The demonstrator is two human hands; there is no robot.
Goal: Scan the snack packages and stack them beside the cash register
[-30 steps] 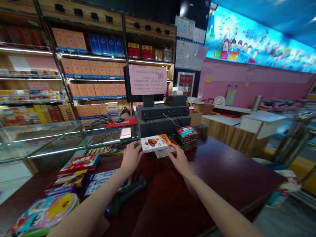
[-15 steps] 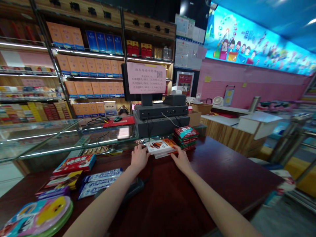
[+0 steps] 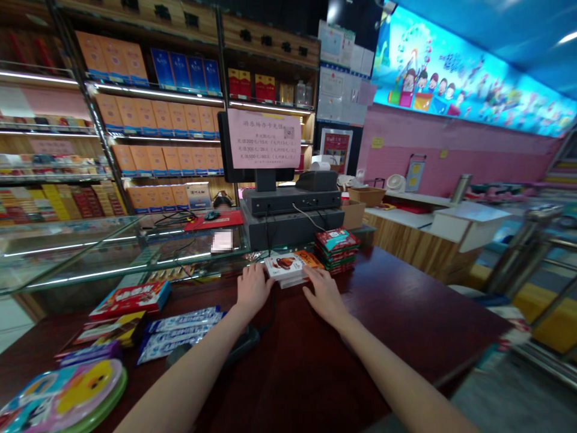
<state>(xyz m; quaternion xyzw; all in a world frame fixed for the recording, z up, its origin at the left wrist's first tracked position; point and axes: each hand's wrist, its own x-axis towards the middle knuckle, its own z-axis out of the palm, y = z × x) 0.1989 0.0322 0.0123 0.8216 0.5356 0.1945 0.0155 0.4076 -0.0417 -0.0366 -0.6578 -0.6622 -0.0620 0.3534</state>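
A small stack of flat packs lies on the dark red counter between my hands. On top, a white pack [image 3: 285, 265] bears a brown food picture, and an orange pack [image 3: 309, 259] shows at its right. My left hand [image 3: 253, 288] is at the stack's left end, its thumb by the white pack's edge and its fingers lightly bent beside it. From the right, my right hand [image 3: 325, 296] reaches over the near right edge with fingers spread, fingertips touching the packs. Just beyond it stands a pile of red and green packets [image 3: 337, 248].
A cash register [image 3: 288, 207] with a pink sign [image 3: 265, 139] stands behind the stack. At left lie blue-white wrapped bars [image 3: 178, 332], a red box [image 3: 130, 299] and a duck-patterned item [image 3: 92, 385]. A dark scanner-like device [image 3: 241, 346] lies under my left forearm.
My right hand has shifted slightly left, from the orange pack's right side toward the white pack's edge. My left hand stays by the stack's left end. The view has shifted a little.
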